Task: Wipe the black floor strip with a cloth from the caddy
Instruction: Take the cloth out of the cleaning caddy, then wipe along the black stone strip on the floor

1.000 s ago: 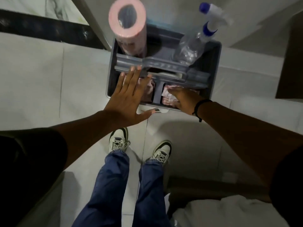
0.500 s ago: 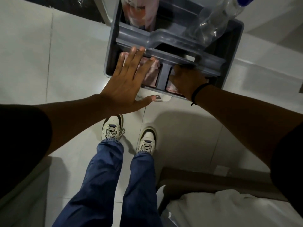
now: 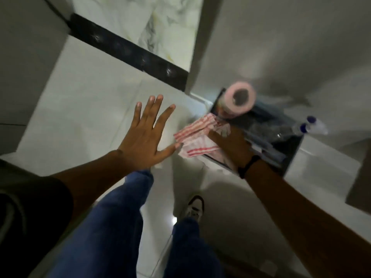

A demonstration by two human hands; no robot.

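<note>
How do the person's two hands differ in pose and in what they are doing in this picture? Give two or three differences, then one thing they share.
The left hand is open with its fingers spread; the right hand is closed in a grip. The left hand holds nothing, while the right hand holds a red-and-white striped cloth. The left hand hangs over the pale floor tiles; the right hand is at the edge of the caddy. Both are bare and reach forward.

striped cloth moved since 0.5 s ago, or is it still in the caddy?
Yes. The striped cloth, gripped by the right hand, is now lifted out past the caddy rim on its left, toward the black floor strip.
</note>
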